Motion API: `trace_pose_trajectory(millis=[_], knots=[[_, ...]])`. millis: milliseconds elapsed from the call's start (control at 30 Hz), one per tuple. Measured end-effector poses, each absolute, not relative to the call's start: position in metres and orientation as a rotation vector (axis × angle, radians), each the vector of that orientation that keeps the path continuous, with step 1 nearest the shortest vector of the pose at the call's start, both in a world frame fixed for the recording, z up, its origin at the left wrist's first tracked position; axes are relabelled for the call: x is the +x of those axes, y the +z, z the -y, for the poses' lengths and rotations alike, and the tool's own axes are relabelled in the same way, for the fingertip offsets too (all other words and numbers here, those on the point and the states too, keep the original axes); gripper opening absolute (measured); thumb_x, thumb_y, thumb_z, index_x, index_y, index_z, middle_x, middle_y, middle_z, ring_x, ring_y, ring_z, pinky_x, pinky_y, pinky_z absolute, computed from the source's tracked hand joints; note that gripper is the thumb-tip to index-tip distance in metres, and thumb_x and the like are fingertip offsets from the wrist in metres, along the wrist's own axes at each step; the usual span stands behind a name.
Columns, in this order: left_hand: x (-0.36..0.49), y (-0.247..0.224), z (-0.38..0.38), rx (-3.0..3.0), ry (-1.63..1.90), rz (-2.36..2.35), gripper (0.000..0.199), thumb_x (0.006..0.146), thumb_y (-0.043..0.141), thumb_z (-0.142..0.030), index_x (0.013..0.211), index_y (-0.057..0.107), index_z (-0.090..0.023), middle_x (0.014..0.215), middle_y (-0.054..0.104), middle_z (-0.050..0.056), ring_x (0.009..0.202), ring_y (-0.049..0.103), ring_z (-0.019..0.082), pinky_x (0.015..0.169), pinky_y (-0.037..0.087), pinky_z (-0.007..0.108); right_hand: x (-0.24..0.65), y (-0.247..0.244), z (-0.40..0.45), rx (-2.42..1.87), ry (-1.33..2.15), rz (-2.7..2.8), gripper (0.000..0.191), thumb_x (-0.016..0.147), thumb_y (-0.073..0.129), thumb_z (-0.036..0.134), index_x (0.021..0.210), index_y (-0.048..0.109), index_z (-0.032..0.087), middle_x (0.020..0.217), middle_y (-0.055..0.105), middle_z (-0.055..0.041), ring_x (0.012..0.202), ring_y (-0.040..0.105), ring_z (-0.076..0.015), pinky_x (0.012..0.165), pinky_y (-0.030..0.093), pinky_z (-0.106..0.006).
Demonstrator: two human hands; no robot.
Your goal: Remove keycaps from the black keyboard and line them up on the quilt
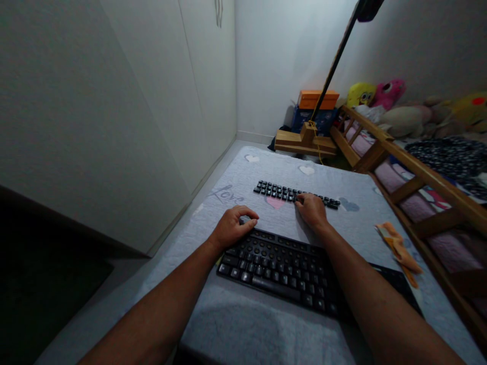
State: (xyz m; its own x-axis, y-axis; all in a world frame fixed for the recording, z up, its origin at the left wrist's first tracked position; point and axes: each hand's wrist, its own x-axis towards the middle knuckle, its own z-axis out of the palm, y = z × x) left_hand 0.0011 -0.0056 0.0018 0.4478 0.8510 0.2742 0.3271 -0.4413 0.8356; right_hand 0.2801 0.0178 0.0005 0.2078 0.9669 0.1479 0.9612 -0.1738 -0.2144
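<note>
A black keyboard (pixel 279 274) lies on the cloth in front of me; its front rows carry keycaps, while round key mounts show bare in the rows behind. My left hand (pixel 234 227) is at its back left corner, fingers curled round and the tips of thumb and forefinger nearly meeting; whatever is between them is hidden. Farther off, loose black keycaps (pixel 276 190) lie lined up in rows. My right hand (pixel 312 210) reaches over the keyboard's right part to these rows, thumb and forefinger pinched on a keycap there. My right forearm covers part of the keyboard.
A flat black panel (pixel 397 284) and an orange cloth piece (pixel 397 246) lie at the right on the patterned cloth (pixel 228 314). A wooden bed rail (pixel 403 152) runs along the right side. White cupboard doors (pixel 152 101) stand left. Beyond is a wooden stand (pixel 304 139).
</note>
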Motion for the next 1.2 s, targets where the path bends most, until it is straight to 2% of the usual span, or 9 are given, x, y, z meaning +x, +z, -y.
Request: trace_pose_trajectory(millis=[200,733,933,1200], knots=[[0.0007,-0.0001,0.0050,1.986,0.931,-0.989,0.013,0.079,0.063,-0.027,0.085,0.071,-0.018,0.091,0.071,0.005,0.091,0.064,0.020,0.090,0.047,0.034,0.2804,0.0000,-0.0184,-2.217,0.035,1.798,0.026,0.083,0.060,0.023,0.105,0.073,0.020,0.103,0.074,-0.0081,0.093,0.066,-0.0204,0.084,0.044,-0.027],[0.0008,-0.0018,0.0044,1.997,0.924,-0.993,0.013,0.080,0.062,-0.027,0.085,0.071,-0.018,0.090,0.071,0.004,0.091,0.064,0.019,0.088,0.047,0.034,0.2869,0.0027,-0.0136,-2.177,0.034,1.771,0.026,0.082,0.059,0.022,0.104,0.073,0.018,0.100,0.074,-0.0083,0.092,0.067,-0.0205,0.083,0.045,-0.026],[0.0007,0.0007,0.0051,1.996,0.926,-1.000,0.014,0.079,0.062,-0.028,0.084,0.070,-0.018,0.090,0.071,0.005,0.090,0.065,0.020,0.089,0.047,0.035,0.2881,0.0027,-0.0199,-2.184,0.025,1.810,0.034,0.086,0.051,0.019,0.114,0.071,0.021,0.109,0.071,-0.0090,0.096,0.065,-0.0205,0.086,0.044,-0.026],[0.0010,0.0018,0.0054,1.984,0.920,-1.004,0.015,0.079,0.062,-0.029,0.085,0.070,-0.018,0.090,0.071,0.005,0.090,0.065,0.020,0.089,0.047,0.035,0.2868,0.0038,-0.0221,-2.231,0.040,1.833,0.037,0.086,0.047,0.017,0.114,0.072,0.021,0.111,0.069,-0.0103,0.098,0.064,-0.0212,0.086,0.043,-0.025]])
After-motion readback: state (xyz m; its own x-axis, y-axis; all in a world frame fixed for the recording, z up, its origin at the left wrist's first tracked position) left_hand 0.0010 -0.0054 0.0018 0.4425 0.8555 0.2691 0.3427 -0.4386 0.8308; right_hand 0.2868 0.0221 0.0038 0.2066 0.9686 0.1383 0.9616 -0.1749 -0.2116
